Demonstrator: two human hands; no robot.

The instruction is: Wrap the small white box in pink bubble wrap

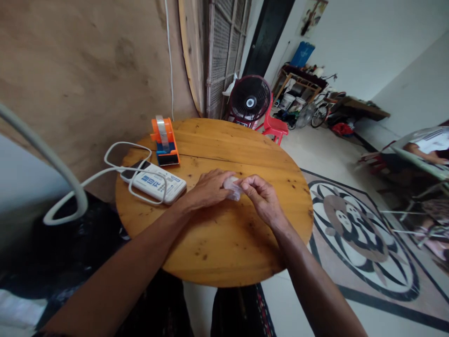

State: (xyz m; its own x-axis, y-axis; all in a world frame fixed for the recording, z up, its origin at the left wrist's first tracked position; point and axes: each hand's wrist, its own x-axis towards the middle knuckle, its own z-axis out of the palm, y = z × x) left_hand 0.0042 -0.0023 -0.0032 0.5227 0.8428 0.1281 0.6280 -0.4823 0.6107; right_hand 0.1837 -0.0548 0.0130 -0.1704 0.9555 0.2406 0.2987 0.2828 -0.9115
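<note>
Both my hands meet over the middle of a round wooden table (224, 243). My left hand (207, 189) rests on the tabletop with its fingers curled round a small clear plastic piece (232, 187). My right hand (261, 196) pinches the same piece from the right side with thumb and fingers. What the piece is I cannot make out; most of it is hidden by my fingers.
An orange tape dispenser (164, 141) stands at the table's far left. A white power bank (154, 182) with a white cable (115, 161) lies beside it. Beyond the table are a black fan (250, 99), a red stool (275, 126) and a person seated at the right edge (426, 147).
</note>
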